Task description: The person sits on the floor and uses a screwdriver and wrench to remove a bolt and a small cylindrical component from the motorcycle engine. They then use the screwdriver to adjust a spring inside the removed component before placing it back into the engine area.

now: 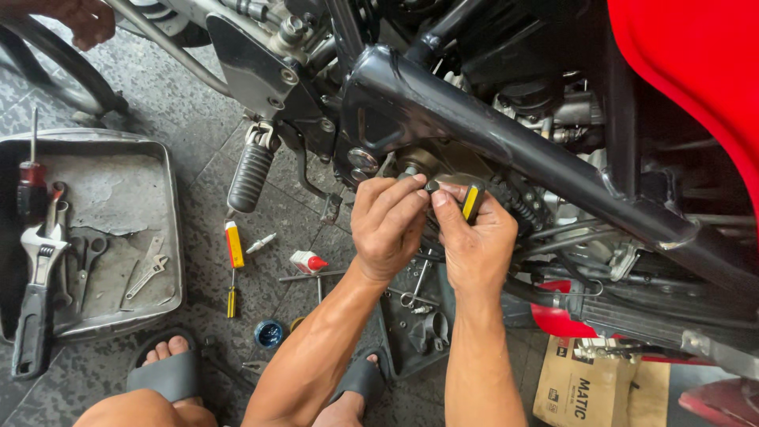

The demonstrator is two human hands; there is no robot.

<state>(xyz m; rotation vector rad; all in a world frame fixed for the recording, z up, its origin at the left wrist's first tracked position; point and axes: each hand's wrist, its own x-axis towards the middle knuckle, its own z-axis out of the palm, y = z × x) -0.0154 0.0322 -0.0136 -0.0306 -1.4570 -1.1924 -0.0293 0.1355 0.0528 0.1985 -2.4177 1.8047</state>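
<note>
The person squats on the tiled floor [261,277] beside a motorcycle whose black frame tube [506,138] slants across the view. Both hands meet at the engine's lower side, just beside the exposed sprocket area [419,162]. The left hand [387,225] is curled, its fingertips pinching a small dark part [432,187] — too small to tell whether it is a bolt or a bit. The right hand [474,241] is closed around a screwdriver with a yellow-and-black handle [471,202], its thumb touching the same small part. The tip of the tool is hidden by the fingers.

As far as the view shows, the work is mid-way: a dark cover piece [419,328] lies on the floor under the forearms with loose screws and small fittings near it, so this side of the engine looks already opened. Nothing seems refitted yet, and the piece in the fingers is not yet seated on the engine.

Further left lie a red-and-yellow screwdriver [233,257], a small red-capped tube [307,262] and a blue round cap [269,334]. A dented metal tray [170,237] holds an adjustable wrench [38,292], pliers and flat spanners. The ribbed footpeg [250,175] hangs above them, and a cardboard box [589,391] sits under the red fairing [688,71]. Another person's hand [83,20] shows at the top left corner, well apart.
</note>
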